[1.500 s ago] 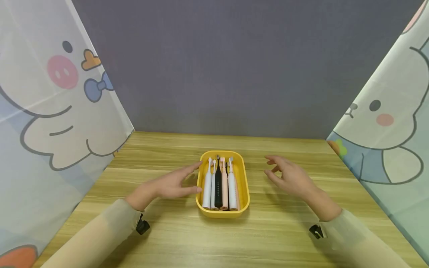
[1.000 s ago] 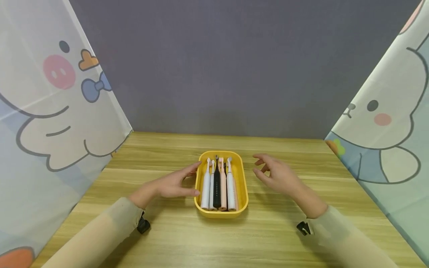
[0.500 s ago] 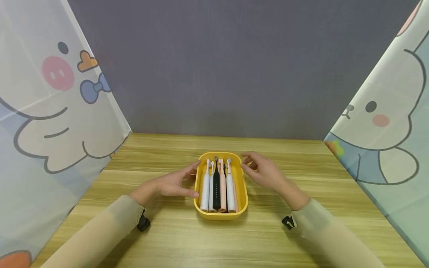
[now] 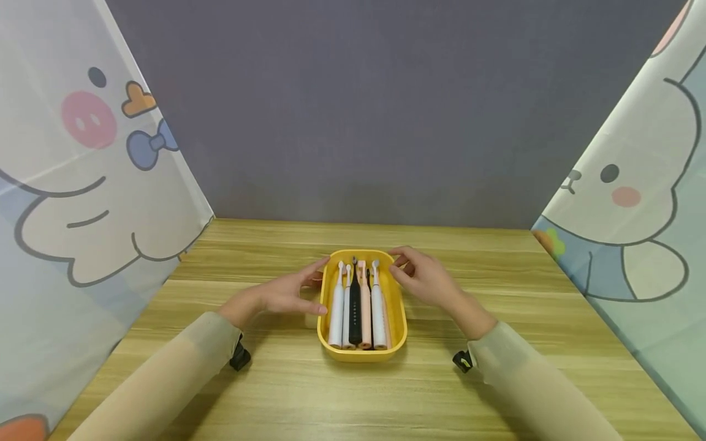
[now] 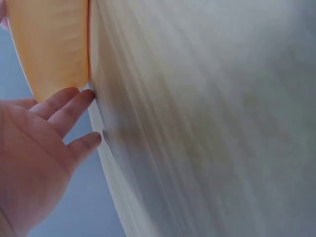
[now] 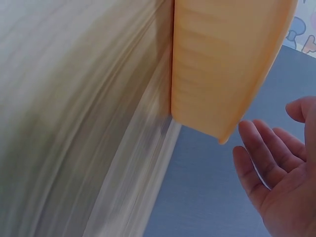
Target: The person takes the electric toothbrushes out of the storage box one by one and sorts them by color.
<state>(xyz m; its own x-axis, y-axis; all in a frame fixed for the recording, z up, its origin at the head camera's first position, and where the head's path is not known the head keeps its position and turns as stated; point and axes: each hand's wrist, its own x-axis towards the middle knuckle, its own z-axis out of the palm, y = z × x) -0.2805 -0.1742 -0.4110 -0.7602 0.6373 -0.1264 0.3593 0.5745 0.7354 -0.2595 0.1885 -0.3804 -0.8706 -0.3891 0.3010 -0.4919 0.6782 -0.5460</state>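
Note:
A yellow plastic basket (image 4: 361,356) stands on the wooden table, holding several electric toothbrushes side by side. Among them are a white toothbrush (image 4: 337,318) at the left, a black toothbrush (image 4: 355,315) in the middle and a pink toothbrush (image 4: 366,315) beside it. My left hand (image 4: 284,296) is at the basket's left side, thumb and fingers spread along its wall. In the left wrist view, its fingertips are low by the basket wall (image 5: 54,44). My right hand (image 4: 427,282) is at the far right corner, fingers relaxed and holding nothing; the right wrist view shows fingertips near the rim.
The wood-grain table (image 4: 265,392) extends around the basket. A grey panel (image 4: 353,122) rises behind it. Cartoon-printed curtains hang at the left (image 4: 60,141) and right (image 4: 645,202) sides.
My right hand has moved left from the table's right side to the basket's corner. My left hand stays at the left wall with only a small shift. The toothbrushes lie as before.

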